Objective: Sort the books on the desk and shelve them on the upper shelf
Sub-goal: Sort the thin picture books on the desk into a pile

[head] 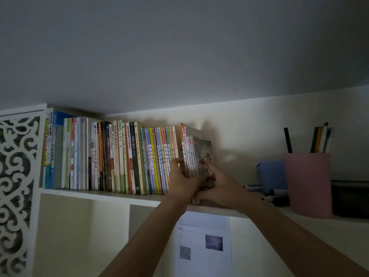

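A long row of upright books fills the left part of the white upper shelf. At the row's right end stands a small stack of thin books with a picture cover facing right. My left hand grips this stack from its left side, thumb on the spines. From the right, my right hand presses against the cover near its lower edge. Both forearms reach up from below. The stack's bottom edge is hidden behind my hands.
Right of the books on the shelf are a blue object, dark markers, a pink cup holding pens, and a dark box. A carved white panel bounds the left. A printed sheet hangs below the shelf.
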A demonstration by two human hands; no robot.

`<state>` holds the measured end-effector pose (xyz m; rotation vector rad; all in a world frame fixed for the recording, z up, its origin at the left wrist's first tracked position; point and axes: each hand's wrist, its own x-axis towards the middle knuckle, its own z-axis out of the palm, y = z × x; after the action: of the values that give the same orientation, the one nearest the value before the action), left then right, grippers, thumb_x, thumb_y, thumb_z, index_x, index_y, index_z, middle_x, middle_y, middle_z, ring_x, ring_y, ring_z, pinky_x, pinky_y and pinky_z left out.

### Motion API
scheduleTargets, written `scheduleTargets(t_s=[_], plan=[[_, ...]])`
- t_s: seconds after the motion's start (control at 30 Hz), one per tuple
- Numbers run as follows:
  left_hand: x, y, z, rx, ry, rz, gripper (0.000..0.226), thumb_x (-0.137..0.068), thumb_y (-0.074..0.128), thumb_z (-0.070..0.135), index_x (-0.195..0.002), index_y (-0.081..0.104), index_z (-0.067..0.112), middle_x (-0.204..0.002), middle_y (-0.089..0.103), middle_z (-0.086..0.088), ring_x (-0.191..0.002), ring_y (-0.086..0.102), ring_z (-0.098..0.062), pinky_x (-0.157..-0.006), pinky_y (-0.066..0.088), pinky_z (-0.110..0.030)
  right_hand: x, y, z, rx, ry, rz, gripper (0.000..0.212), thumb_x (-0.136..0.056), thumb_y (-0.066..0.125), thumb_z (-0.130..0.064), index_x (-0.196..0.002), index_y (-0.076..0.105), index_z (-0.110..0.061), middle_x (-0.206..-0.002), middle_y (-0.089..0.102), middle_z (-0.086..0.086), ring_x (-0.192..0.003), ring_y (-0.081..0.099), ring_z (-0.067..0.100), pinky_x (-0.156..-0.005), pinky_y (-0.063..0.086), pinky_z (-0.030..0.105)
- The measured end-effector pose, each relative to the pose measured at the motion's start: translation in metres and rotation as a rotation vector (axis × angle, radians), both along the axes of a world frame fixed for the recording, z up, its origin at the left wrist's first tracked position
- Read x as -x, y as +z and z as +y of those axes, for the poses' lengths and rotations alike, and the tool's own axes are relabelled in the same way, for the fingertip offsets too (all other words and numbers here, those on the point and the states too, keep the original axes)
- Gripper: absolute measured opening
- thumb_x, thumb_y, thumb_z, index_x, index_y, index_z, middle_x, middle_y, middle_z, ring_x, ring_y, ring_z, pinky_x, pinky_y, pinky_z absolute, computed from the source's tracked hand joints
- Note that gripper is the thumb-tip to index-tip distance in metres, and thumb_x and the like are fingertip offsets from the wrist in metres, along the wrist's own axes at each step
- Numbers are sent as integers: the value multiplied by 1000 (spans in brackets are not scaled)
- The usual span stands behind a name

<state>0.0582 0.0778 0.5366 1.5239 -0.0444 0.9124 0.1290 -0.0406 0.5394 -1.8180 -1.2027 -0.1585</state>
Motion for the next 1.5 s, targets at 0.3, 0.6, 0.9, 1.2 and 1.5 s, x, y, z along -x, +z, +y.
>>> scheduleTargets(t_s=[0.3, 0.6, 0.9, 1.2, 1.5], plan=[[13, -3, 48, -342, -40, -33, 35, -84, 69, 5, -106, 65, 31, -100, 70, 9, -98, 65, -9, -83, 55, -23, -15, 2, 15, 17, -51, -102, 103, -66, 87, -37, -149, 26, -41, -132, 57, -14, -118, 55, 4, -99, 51, 34], [-15, -5, 65, -592, 462, -221, 43, -68, 84, 8, -102, 64, 26, -82, 62, 14, -74, 61, 2, -66, 48, -6, -29, -1, 36, -8, -91, -157, 91, -73, 82, -32, -146, 29, -42, -126, 58, -17, -113, 54, 2, -90, 45, 16], [-14, -5, 77, -692, 490, -188, 72, -72, 82, 17, -130, 45, 36, -103, 50, 11, -81, 50, -4, -76, 51, -22, -29, -3, 37, -17, -121, -165, 92, -77, 79, -34, -149, 23, -41, -126, 57, -17, -106, 51, -2, -71, 36, 2], [-8, -7, 87, -886, 475, -64, 88, -70, 83, 19, -144, 37, 31, -121, 40, 3, -113, 43, -13, -102, 47, -39, -31, 1, 42, 38, -160, -158, 106, -66, 81, -57, -151, 22, -34, -138, 51, -15, -115, 51, 3, -90, 45, 19], [-5, -7, 89, -1000, 559, 92, 93, -69, 84, 28, -146, 32, 37, -130, 35, 0, -117, 41, -13, -103, 44, -30, -22, 1, 30, 120, -143, -133, 105, -70, 86, -35, -151, 18, -35, -132, 55, -10, -116, 50, 6, -91, 37, 17]])
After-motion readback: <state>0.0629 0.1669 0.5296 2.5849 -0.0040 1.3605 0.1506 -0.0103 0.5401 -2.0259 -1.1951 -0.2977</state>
